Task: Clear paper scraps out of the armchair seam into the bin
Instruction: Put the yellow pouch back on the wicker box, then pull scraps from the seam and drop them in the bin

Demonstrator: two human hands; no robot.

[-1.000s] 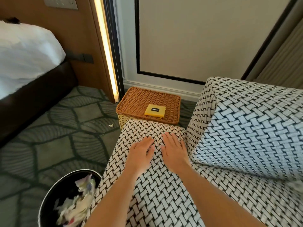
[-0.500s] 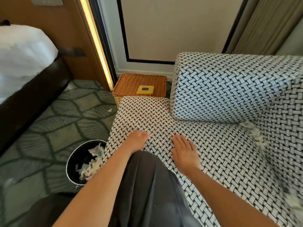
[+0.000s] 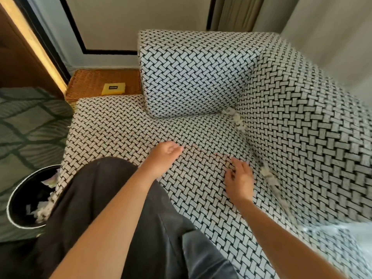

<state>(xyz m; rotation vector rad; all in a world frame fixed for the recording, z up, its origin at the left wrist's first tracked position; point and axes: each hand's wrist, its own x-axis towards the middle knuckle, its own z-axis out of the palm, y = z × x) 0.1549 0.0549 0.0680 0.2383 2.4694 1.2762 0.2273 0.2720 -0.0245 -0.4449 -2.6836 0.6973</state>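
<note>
The black-and-white woven armchair [image 3: 201, 77] fills the view. White paper scraps [image 3: 235, 117] sit wedged in the seam where the seat meets the right cushion, with more scraps [image 3: 268, 177] lower along the same seam. My right hand [image 3: 239, 181] hovers open over the seat, a little left of the lower scraps and apart from them. My left hand [image 3: 164, 155] rests on the seat with fingers loosely curled and nothing visible in it. A black round bin [image 3: 16, 198] with paper inside stands on the floor at lower left.
A wicker box [image 3: 90, 83] with a yellow pad [image 3: 113, 88] on its lid stands behind the seat by the wall. Patterned green carpet [image 3: 30, 121] lies to the left. My knee in dark trousers [image 3: 104, 198] rests on the seat's front edge.
My view has swung right toward the seam. Both hands have slid rightward across the seat, the right one nearing the lower scraps. The bin has shifted toward the left edge of view.
</note>
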